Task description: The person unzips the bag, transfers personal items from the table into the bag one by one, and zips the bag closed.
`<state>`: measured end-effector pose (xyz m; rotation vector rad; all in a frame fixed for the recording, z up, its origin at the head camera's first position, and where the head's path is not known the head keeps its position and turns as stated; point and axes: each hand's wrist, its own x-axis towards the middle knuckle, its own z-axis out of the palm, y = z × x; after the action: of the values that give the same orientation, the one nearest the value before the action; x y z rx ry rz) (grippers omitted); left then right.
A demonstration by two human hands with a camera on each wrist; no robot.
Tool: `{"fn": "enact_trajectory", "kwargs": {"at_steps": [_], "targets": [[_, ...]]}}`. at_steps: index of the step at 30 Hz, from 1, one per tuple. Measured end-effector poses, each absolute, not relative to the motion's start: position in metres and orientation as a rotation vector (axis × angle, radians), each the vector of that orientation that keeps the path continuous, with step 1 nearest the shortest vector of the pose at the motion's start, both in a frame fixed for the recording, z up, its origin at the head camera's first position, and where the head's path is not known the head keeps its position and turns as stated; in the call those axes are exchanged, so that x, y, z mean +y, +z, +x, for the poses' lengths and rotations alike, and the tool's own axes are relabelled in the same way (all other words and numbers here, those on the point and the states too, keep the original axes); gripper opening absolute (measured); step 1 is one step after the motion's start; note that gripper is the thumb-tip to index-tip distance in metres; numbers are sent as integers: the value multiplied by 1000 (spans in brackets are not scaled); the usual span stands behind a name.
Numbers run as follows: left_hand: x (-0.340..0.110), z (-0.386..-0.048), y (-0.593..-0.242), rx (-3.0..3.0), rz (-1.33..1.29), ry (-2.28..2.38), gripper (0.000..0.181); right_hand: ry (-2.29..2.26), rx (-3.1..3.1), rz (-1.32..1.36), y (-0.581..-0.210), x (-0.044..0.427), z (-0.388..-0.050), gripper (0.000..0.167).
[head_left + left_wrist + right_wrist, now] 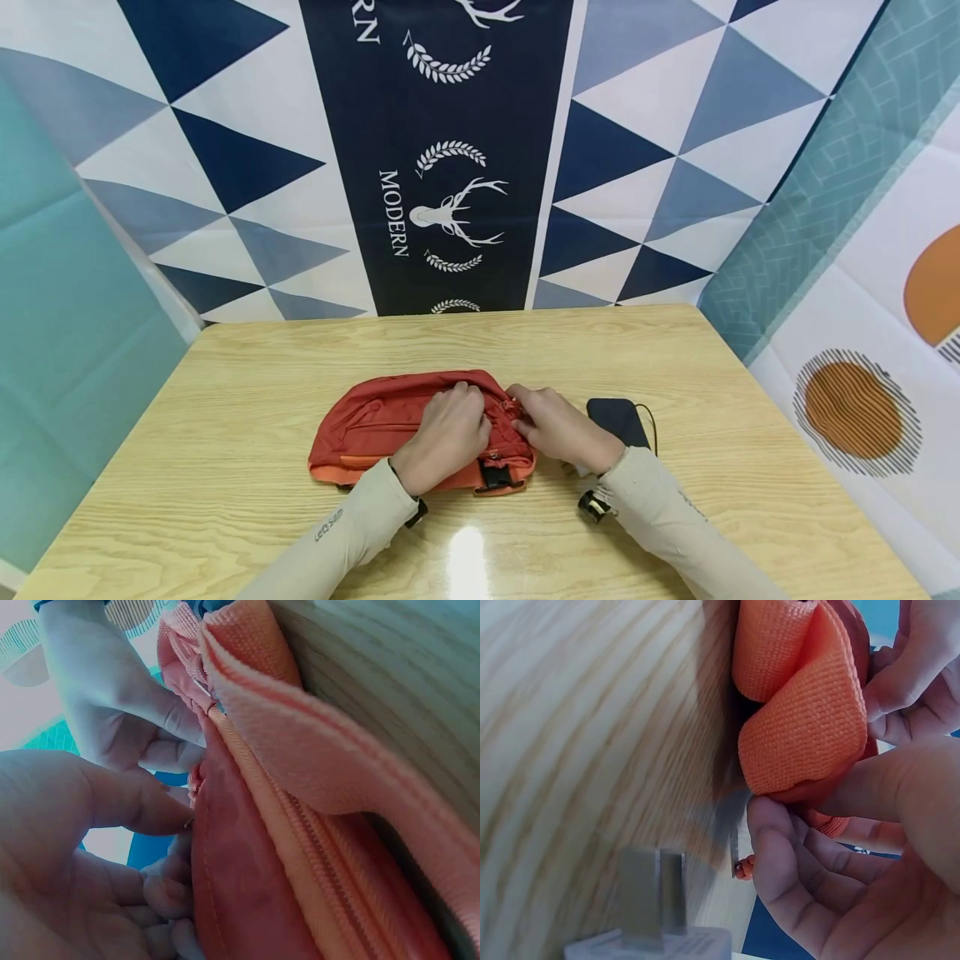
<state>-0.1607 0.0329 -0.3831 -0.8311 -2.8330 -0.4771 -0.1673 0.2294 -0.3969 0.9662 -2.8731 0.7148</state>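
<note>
A red waist bag (pixel 375 417) with orange trim lies on the wooden table in the head view, its black buckle (pixel 497 475) at the near right. My left hand (pixel 453 425) reaches over the bag's right half. In the left wrist view, the thumb and curled fingers pinch the red fabric beside an orange zipper (pixel 300 840). At the bag's right end, my right hand (pixel 562 425) grips the edge between thumb and fingers. An orange webbing strap (pixel 802 735) loops beside it in the right wrist view. The exact part under each set of fingertips is partly hidden.
Right of the bag, partly behind my right forearm, lies a dark flat object (pixel 615 421) with a thin black cord (pixel 654 429). A white plug (pixel 652 945) with metal prongs is close to the right wrist. Patterned cloth (pixel 450 167) hangs behind the table (pixel 225 400).
</note>
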Motion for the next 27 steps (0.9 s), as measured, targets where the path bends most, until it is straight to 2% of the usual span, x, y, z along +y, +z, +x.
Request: {"fn": "enact_trajectory", "kwargs": {"at_steps": [17,27], "targets": [[19,-163,-376,-2896,-789,-456,32,739,-2931,915,-397,232,-171,23],[15,-166,-372,-3007,-780,-610,37,729,-2933,918,-399,233,-172,25]]}}
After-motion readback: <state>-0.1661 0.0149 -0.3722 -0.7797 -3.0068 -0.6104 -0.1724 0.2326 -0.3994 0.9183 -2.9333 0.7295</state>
